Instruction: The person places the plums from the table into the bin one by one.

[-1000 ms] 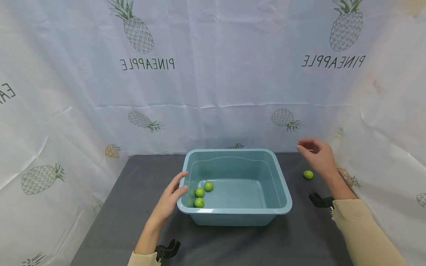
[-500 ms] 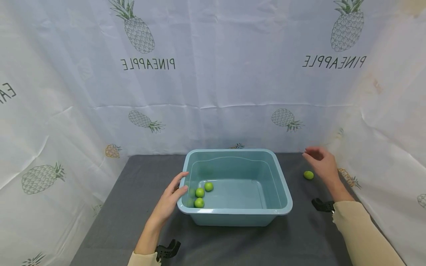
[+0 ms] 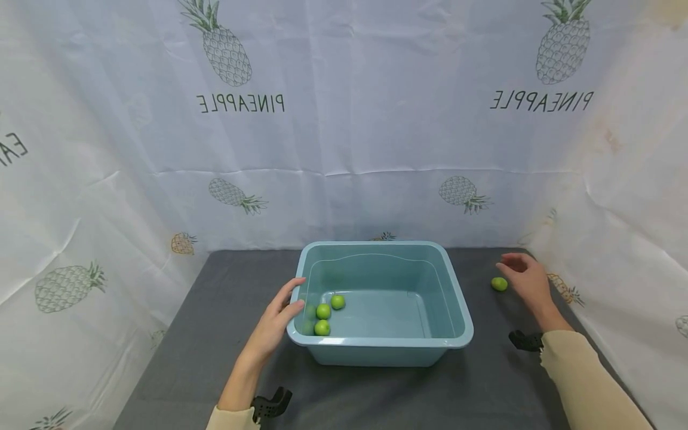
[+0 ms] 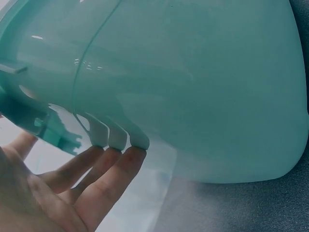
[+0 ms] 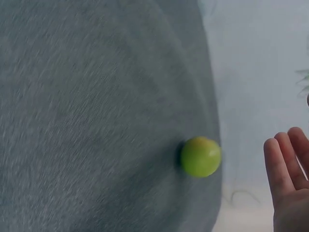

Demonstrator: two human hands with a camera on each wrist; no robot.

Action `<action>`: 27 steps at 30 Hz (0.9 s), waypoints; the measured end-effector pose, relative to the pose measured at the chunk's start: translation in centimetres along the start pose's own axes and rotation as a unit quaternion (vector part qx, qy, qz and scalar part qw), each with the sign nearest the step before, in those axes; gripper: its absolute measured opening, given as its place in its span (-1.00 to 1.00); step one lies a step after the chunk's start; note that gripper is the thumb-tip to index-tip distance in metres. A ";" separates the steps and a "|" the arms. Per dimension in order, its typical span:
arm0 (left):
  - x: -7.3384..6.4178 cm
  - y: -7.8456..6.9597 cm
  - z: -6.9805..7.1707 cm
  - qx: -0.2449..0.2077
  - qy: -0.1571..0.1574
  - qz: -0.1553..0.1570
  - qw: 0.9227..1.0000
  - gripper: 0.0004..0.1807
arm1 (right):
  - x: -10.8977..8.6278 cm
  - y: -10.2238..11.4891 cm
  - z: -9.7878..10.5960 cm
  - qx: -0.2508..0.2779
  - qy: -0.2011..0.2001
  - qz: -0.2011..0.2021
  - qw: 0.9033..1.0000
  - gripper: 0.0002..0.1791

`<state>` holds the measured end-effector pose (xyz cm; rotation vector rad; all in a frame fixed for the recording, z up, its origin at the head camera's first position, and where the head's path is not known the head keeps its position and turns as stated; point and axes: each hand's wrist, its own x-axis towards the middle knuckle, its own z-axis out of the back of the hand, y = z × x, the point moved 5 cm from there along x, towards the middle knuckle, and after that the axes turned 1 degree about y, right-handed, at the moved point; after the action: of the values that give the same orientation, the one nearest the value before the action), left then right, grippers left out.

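Left of centre, my left hand [image 3: 271, 325] holds the left rim of a blue-green plastic basin [image 3: 378, 341]. In the left wrist view its fingertips [image 4: 133, 153] press against the basin's outer wall [image 4: 207, 101], while the thumb and index finger reach the rim in the head view. Three limes [image 3: 323, 311] lie inside the basin near its left end. My right hand [image 3: 529, 283] hovers over the table's right side with bent fingers, holding nothing. Beside it, apart from the fingers, a single lime [image 3: 499, 283] sits on the dark cloth; the right wrist view shows this lime [image 5: 201, 157] too.
A dark grey cloth [image 3: 226, 298] covers the table. White curtains with pineapple prints [image 3: 376, 137] hang behind it and along both sides, the right one close to my right hand. A black wrist mount [image 3: 271, 403] is strapped on each forearm.
My right hand has come down and slightly to the right, closer to the lone lime. The left hand, basin and limes stay where they were.
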<state>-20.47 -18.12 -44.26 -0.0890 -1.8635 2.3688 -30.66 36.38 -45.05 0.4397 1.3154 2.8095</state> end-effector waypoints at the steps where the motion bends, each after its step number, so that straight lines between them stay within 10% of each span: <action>1: 0.0 0.0 0.0 -0.001 0.001 0.000 1.000 -0.47 | 0.0 -0.3 0.0 -0.002 0.001 -0.003 1.000 -0.48; 27: 0.1 0.1 0.0 -0.007 0.004 -0.008 1.000 -0.46 | -0.2 -6.4 -2.5 -0.007 0.053 -0.123 0.991 -0.35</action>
<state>-20.53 -18.17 -44.32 -0.0848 -1.8703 2.3415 -31.80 38.57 -51.46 0.1188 1.2667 2.6665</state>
